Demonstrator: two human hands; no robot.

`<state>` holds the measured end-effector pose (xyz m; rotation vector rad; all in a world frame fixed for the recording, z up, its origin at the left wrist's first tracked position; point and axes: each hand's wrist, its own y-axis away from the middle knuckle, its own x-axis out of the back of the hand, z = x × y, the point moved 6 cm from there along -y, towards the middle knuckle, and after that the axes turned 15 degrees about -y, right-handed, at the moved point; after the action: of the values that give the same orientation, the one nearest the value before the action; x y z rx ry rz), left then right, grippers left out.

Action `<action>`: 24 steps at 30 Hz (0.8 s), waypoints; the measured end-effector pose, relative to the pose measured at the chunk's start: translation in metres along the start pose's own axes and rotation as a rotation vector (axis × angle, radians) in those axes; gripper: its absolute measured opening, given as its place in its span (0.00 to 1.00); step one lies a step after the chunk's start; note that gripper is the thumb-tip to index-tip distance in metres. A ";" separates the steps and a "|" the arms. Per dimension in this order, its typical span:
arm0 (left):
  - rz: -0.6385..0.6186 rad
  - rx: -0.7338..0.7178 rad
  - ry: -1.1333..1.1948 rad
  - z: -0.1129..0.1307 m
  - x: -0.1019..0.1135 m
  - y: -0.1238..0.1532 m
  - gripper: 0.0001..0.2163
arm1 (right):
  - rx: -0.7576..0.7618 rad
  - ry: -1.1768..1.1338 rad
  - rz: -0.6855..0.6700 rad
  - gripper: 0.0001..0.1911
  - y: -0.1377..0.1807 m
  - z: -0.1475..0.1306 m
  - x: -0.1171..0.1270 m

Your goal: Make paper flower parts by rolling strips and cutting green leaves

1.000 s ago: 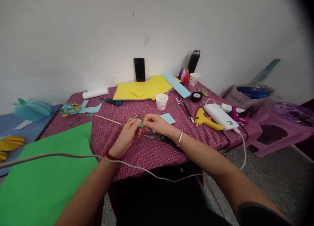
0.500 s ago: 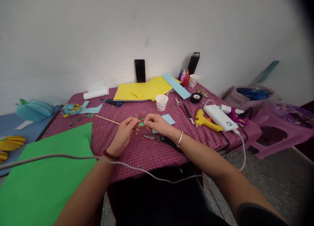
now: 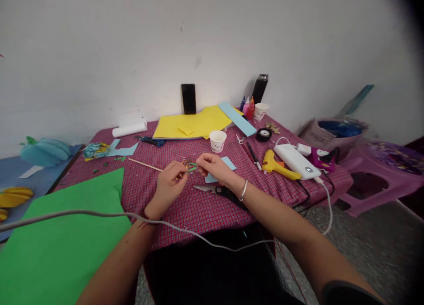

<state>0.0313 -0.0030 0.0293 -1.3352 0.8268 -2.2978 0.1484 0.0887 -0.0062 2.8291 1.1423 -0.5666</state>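
While the left hand [image 3: 171,180] pinches a green scrap [image 3: 191,169] above the table [image 3: 198,212], the right hand [image 3: 213,167] curls just beside it (whether it grips anything, I cannot tell). Likely paper, the scrap should be light, bendable and easily torn, best pinched lightly near one end.

The bare left hand [image 3: 170,183] has a dark red bracelet [image 3: 145,213] at its wrist, the bare right hand [image 3: 213,167] a slim, shiny silver bangle [image 3: 244,190]; a black sleeve [image 3: 347,292] covers the right upper arm, black clothing [image 3: 212,272] the lap
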 end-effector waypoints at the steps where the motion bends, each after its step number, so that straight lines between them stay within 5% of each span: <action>1: 0.020 -0.070 -0.052 0.004 0.002 0.001 0.06 | -0.040 -0.004 -0.022 0.17 0.001 0.002 -0.001; 7: 0.124 -0.218 -0.167 0.013 0.008 0.005 0.06 | -0.196 -0.047 -0.129 0.11 0.008 0.005 -0.010; 10: 0.124 0.013 -0.008 0.001 0.004 0.003 0.05 | -0.142 -0.066 -0.124 0.08 0.007 0.003 -0.009; 15: -0.069 0.559 0.670 -0.024 -0.028 0.009 0.02 | 0.023 0.007 -0.055 0.08 0.002 0.000 -0.004; 18: -0.166 0.645 0.886 -0.021 -0.041 0.012 0.04 | 0.073 0.093 -0.042 0.09 0.001 -0.002 -0.004; 24: -0.122 0.676 0.852 -0.024 -0.041 0.014 0.05 | 0.135 0.228 -0.079 0.09 0.004 -0.003 -0.010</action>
<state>0.0306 0.0170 -0.0165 -0.0966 0.0962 -2.8603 0.1456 0.0802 0.0000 3.0392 1.3028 -0.3437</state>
